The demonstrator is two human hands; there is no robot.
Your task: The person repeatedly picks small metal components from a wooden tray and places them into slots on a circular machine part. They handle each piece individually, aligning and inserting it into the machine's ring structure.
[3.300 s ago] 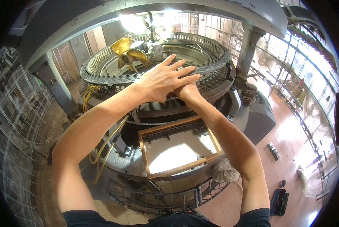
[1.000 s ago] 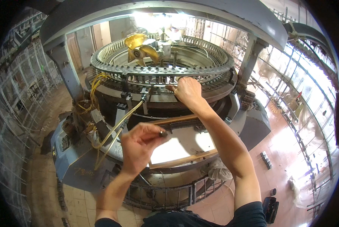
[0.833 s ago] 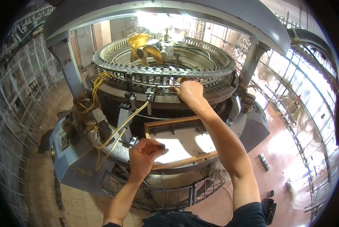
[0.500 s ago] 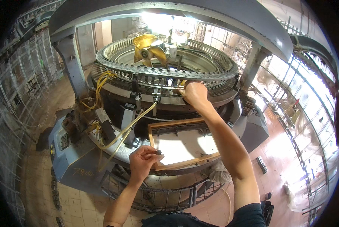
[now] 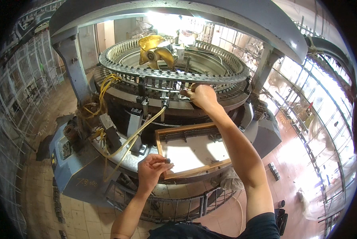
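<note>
In front of me stands a large circular knitting machine with a toothed metal ring (image 5: pixel 134 73). My right hand (image 5: pixel 203 95) reaches in under the front of this ring, its fingers curled against the parts there; whatever they grip is hidden. Lower and to the left, my left hand (image 5: pixel 150 169) pinches a small dark metal piece (image 5: pixel 167 161) between thumb and fingers, over the near left corner of a shallow wooden-framed tray (image 5: pixel 198 172). The tray has a white bottom, and dark slim parts (image 5: pixel 176 137) lie along its far side.
A yellow-gold fan (image 5: pixel 156 53) sits inside the ring. Yellow hoses (image 5: pixel 140 133) run down the machine's front left. Grey posts (image 5: pixel 72 67) hold the overhead frame. Below is a curved black metal rail (image 5: pixel 202 207), and dark part strips (image 5: pixel 274 171) lie on the tiled floor.
My right hand has shifted slightly left and its fingers have turned a little under the ring. My left hand stays near the tray corner with the small piece. The view has moved slightly.
</note>
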